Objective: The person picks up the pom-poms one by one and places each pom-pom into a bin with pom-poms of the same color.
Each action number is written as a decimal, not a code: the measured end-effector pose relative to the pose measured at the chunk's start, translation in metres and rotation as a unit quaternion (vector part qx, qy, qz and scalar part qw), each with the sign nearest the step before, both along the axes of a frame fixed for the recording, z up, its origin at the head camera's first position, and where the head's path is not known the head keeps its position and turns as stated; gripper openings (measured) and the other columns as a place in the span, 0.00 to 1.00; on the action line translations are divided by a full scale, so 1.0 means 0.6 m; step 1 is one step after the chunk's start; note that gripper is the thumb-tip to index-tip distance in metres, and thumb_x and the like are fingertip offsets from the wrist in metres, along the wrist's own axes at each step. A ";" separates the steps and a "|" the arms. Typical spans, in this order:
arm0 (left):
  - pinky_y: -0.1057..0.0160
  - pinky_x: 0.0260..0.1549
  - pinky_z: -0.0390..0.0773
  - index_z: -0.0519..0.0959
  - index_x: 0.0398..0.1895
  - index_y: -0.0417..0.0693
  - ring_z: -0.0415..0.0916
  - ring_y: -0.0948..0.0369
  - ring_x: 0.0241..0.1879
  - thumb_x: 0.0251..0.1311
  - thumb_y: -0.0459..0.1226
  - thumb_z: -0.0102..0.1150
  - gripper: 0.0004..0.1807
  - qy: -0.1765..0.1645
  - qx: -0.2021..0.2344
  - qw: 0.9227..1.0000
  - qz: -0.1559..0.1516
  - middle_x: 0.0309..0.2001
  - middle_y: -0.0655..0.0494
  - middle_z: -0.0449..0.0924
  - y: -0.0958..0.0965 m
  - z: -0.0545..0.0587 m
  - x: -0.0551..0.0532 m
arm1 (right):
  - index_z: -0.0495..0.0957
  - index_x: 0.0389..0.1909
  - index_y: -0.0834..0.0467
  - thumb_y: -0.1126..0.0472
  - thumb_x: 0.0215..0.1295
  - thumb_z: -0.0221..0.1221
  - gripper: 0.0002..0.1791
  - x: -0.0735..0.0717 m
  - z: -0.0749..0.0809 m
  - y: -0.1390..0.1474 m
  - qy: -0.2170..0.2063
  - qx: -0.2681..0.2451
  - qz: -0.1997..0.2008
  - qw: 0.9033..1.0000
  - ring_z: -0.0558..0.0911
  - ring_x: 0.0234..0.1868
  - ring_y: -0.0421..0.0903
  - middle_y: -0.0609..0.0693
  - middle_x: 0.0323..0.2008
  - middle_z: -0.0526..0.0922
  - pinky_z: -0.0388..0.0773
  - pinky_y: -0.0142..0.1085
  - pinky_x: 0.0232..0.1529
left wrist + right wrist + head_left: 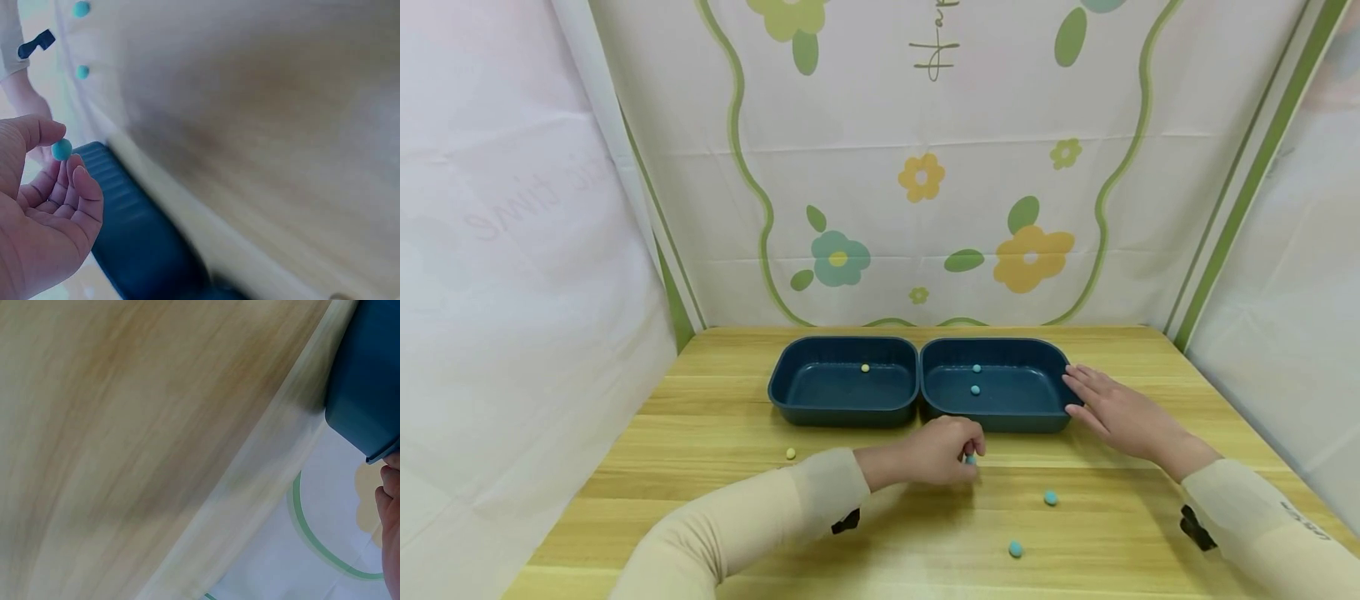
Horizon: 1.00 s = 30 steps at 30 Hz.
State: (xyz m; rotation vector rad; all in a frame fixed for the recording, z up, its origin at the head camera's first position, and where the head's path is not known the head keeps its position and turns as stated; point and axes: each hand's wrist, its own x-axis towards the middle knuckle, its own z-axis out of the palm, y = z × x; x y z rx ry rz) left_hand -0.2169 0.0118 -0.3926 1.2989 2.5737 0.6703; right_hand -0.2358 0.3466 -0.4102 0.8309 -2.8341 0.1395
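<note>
My left hand [936, 452] pinches a small turquoise ball [62, 149] between thumb and fingertips, just in front of the right dark-blue tray [1000, 422]. My right hand [1123, 414] lies with its fingers extended against that tray's right end; in the right wrist view its fingertips meet the rim. Inside the right tray are two turquoise balls, one [977, 368] behind the other [975, 390]. A yellow ball [865, 367] sits in the left tray [842, 416], which stands side by side with the right one.
Two more turquoise balls, one [1050, 497] farther back and one [1015, 549] nearer, lie on the wooden table [700, 417] between the forearms. Left of the left hand, a yellow ball [791, 453] rests near the sleeve. Patterned cloth [850, 125] walls the back and both sides.
</note>
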 end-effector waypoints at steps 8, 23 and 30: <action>0.76 0.31 0.72 0.78 0.41 0.44 0.69 0.69 0.30 0.59 0.31 0.60 0.07 -0.006 0.030 1.000 -0.004 0.33 0.61 0.75 -0.001 0.029 -0.012 | 0.64 0.67 0.70 0.49 0.75 0.49 0.32 0.000 0.000 0.000 0.003 -0.001 0.000 1.000 0.60 0.68 0.66 0.69 0.68 0.61 0.60 0.57 0.64; 0.75 0.33 0.73 0.77 0.41 0.44 0.70 0.68 0.31 0.63 0.32 0.60 0.06 -0.016 0.066 0.997 0.038 0.34 0.60 0.75 0.010 0.052 -0.059 | 0.64 0.67 0.70 0.50 0.75 0.50 0.32 0.002 -0.001 0.000 0.009 0.002 0.001 1.000 0.60 0.68 0.66 0.69 0.68 0.62 0.61 0.58 0.63; 0.73 0.32 0.72 0.76 0.40 0.47 0.70 0.67 0.30 0.63 0.32 0.59 0.05 -0.009 0.074 0.995 0.061 0.36 0.56 0.76 0.017 0.052 -0.091 | 0.64 0.67 0.70 0.49 0.75 0.49 0.32 0.002 -0.001 -0.001 0.007 0.001 -0.001 1.000 0.60 0.68 0.66 0.68 0.68 0.62 0.61 0.58 0.63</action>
